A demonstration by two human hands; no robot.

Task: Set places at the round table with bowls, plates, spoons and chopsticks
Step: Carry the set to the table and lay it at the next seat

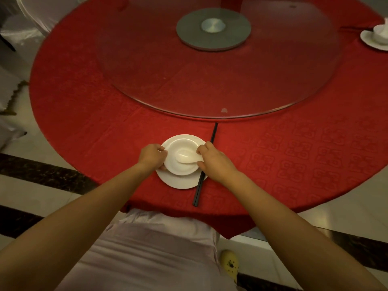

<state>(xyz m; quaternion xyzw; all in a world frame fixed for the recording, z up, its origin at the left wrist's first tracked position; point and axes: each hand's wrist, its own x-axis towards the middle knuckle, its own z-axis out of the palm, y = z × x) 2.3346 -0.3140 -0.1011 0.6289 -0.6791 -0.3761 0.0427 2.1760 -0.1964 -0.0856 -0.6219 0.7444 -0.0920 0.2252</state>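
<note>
My right hand (214,162) is covering the middle stretch of the chopsticks (213,136) and the spoon (184,157) handle's end. The frame's right edge is cutting off the far plate (370,42) and its bowl (381,33). The worktop (105,122) is running past the top edge.

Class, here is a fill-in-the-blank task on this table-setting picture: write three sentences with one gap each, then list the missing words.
1. The white spoon lies inside the ____.
2. The bowl sits on a white ____.
3. The black chopsticks lie on the plate's ____ side.

Both hands, left and right, grip the bowl.

Missing words: bowl; plate; right
</note>
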